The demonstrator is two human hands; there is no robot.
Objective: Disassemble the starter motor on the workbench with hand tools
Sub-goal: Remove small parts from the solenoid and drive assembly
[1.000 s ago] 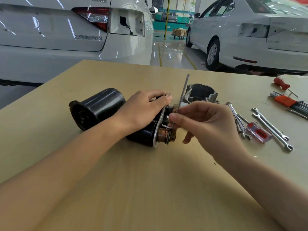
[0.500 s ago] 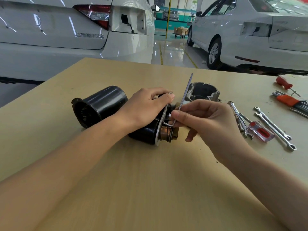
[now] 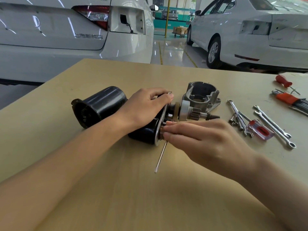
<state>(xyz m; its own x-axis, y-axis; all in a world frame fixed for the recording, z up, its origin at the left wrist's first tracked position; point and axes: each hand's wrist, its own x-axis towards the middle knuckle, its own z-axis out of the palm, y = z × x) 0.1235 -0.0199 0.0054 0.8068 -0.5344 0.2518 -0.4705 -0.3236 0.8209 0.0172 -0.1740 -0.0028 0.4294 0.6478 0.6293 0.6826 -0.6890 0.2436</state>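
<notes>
On the workbench (image 3: 116, 189), the hex key (image 3: 160, 157) has swung downward.

A single head-worn wide-angle view looked forward and down from close above the workbench (image 3: 116, 189), both forearms entering from the near edge, parked white cars (image 3: 250, 39) beyond

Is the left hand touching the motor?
Touching. The head view shows the left hand curled over the motor, fingertips on its metal plate, no gap visible.
</notes>
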